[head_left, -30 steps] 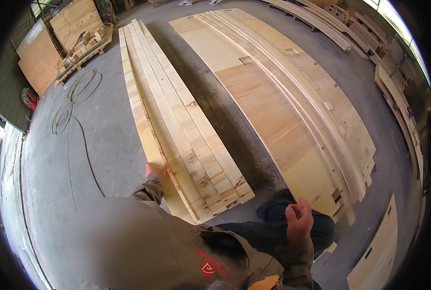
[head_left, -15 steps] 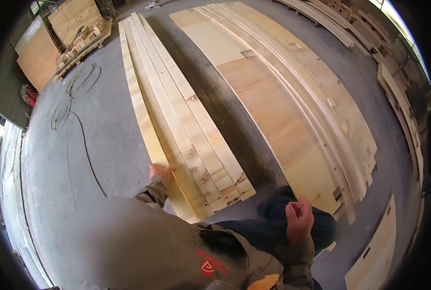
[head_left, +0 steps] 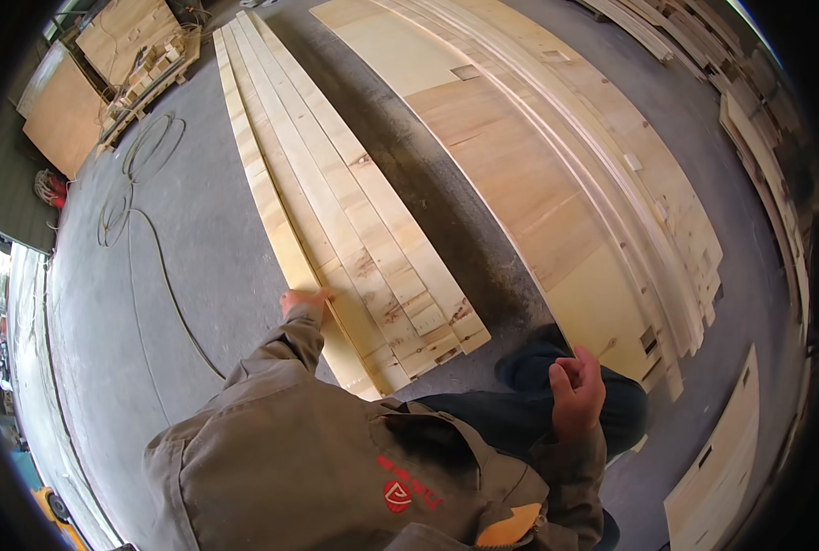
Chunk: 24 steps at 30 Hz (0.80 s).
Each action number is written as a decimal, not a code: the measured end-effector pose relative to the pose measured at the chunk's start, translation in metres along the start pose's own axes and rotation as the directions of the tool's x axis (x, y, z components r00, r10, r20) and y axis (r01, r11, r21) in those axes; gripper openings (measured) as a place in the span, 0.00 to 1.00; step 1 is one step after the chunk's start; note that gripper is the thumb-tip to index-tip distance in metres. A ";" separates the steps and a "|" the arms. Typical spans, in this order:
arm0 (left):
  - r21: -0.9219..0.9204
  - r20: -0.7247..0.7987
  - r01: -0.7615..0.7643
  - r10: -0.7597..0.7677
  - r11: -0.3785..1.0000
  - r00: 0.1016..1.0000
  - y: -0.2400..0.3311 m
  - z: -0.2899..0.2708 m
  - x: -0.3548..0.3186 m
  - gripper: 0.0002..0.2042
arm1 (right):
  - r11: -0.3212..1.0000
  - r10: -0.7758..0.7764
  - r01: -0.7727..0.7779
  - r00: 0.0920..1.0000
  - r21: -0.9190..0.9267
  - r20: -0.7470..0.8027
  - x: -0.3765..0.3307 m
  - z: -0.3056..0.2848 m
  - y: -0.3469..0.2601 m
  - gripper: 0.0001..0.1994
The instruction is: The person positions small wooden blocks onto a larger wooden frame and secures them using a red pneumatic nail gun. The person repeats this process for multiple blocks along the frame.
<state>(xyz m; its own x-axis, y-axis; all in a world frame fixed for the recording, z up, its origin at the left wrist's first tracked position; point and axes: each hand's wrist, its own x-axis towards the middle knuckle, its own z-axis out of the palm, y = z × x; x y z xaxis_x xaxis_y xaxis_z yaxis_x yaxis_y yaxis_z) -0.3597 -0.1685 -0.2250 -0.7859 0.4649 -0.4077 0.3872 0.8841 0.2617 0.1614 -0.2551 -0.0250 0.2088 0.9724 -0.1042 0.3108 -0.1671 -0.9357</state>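
My left hand [head_left: 305, 301] is closed across the outermost wooden plank [head_left: 283, 246] on the left, with its fingertips at the inner edge. Beside this plank, more long pale planks [head_left: 343, 204] lie lengthwise together, knots and darker patches showing near their close ends. My right hand [head_left: 578, 393] is raised above my bent right knee, fingers curled in toward the palm. Whatever it may hold is hidden. Just beyond it lies a wide plywood panel [head_left: 510, 188] with small rectangular cut-outs and long thin strips [head_left: 556, 138] along it.
A hose or cable [head_left: 159, 248] winds over the grey floor at left. Farther back stand plywood sheets [head_left: 65, 115] and a pallet with wood blocks [head_left: 152, 73]. A slotted board [head_left: 717, 464] lies at lower right; stacked lumber [head_left: 749, 165] lines the right side.
The view has shifted slightly, bringing more of my jacket into sight at lower left. My left hand stays on the outer plank, and my right hand keeps its curled pose above the knee.
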 end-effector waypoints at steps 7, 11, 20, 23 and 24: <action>0.021 -0.016 -0.032 0.032 0.999 0.999 -0.014 0.012 0.024 0.49 | 1.000 0.010 -0.010 1.000 -0.021 0.018 0.002 0.001 -0.004 0.28; 0.015 0.008 -0.038 0.038 0.999 0.999 0.000 0.011 0.013 0.49 | 0.998 -0.007 0.008 1.000 -0.064 0.015 0.003 0.000 -0.005 0.28; 0.033 0.083 -0.018 0.015 0.999 0.996 0.003 0.003 0.013 0.41 | 1.000 0.014 -0.014 1.000 -0.011 0.013 0.002 0.002 -0.004 0.28; 0.030 0.090 0.000 -0.003 1.000 0.996 0.004 0.013 0.012 0.40 | 1.000 -0.007 0.007 1.000 -0.015 -0.004 0.000 -0.002 0.001 0.28; 0.058 0.092 -0.017 0.012 0.998 0.996 0.000 0.018 0.020 0.40 | 1.000 -0.005 0.005 1.000 -0.006 -0.003 -0.001 -0.002 0.000 0.28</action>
<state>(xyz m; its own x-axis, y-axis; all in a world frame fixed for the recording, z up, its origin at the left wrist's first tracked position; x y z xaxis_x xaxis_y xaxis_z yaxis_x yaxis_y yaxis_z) -0.3672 -0.1580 -0.2487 -0.7337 0.4777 -0.4832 0.4277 0.8773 0.2179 0.1629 -0.2559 -0.0245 0.2098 0.9728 -0.0987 0.3173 -0.1632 -0.9342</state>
